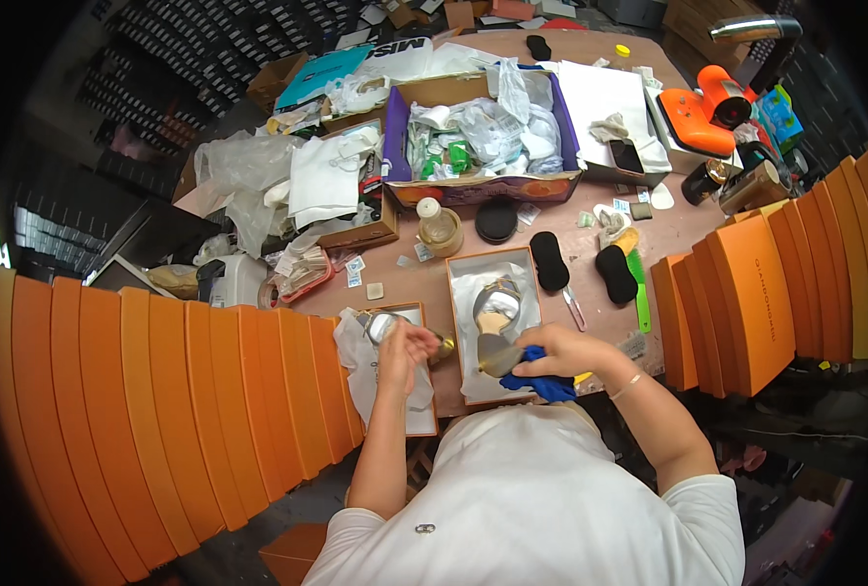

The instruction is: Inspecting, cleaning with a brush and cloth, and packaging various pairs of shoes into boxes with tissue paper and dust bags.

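Observation:
My left hand [402, 354] grips a shiny silver shoe [383, 325] with a gold tip, over white wrapping paper [360, 371] in a shallow open box [424, 418]. My right hand [563, 350] holds a blue cloth [541, 385] bunched under the palm, its fingers touching a metallic shoe [497, 355] at the near end of a second open box [473, 262]. Another silver shoe [497, 305] lies on the paper lining in that box. The two hands are a short way apart, close to my chest.
Rows of orange boxes stand on edge at the left [160, 391] and right [756, 293]. Black pads [549, 260], a green brush [641, 291], a small bottle [436, 227], a purple box of plastic bags [483, 186] and an orange device [712, 112] crowd the table.

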{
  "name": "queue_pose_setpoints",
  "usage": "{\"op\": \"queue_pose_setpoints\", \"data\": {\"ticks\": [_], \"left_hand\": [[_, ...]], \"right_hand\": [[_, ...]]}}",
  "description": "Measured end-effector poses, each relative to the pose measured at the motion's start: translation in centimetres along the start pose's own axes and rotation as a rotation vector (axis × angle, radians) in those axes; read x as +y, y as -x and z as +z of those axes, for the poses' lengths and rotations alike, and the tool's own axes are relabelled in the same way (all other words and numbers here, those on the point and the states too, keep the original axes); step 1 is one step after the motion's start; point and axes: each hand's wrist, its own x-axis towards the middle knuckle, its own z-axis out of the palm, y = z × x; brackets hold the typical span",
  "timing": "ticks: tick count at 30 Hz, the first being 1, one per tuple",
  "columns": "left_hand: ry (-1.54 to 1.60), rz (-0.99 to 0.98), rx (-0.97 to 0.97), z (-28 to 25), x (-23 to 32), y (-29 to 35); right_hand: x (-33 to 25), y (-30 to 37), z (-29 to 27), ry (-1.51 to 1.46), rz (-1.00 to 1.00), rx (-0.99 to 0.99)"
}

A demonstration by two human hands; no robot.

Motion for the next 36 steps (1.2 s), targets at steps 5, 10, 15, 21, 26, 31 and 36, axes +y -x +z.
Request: {"op": "queue_pose_setpoints", "data": {"ticks": [5, 10, 15, 21, 26, 31, 36], "left_hand": [[0.875, -0.217, -0.436, 7.9, -1.0, 1.4], [1.276, 0.411, -0.399, 12.2, 7.7, -2.6], [1.255, 0.486, -0.369, 9.2, 9.8, -1.9], [0.896, 0.077, -0.326, 7.6, 9.4, -0.3], [0.676, -0.170, -0.266, 10.7, 2.9, 2.0], [0.638, -0.237, -0.173, 13.1, 1.8, 3.6], [0.609, -0.173, -0.060, 9.9, 0.0, 2.6]], "right_hand": [[-3.0, 1.5, 1.4, -1.107, -0.101, 0.150], [0.0, 0.3, 7.8, -1.507, 0.068, 0.106], [0.7, -0.7, 7.8, -1.522, 0.090, 0.086], [-2.8, -0.3, 1.6, -0.962, 0.070, 0.515], [-7.0, -3.8, 5.6, 0.464, -0.549, 0.788], [-2.1, -10.6, 1.4, 0.480, -0.044, 0.782], [-4.9, -4.6, 7.3, 0.314, -0.191, 0.664]]}}
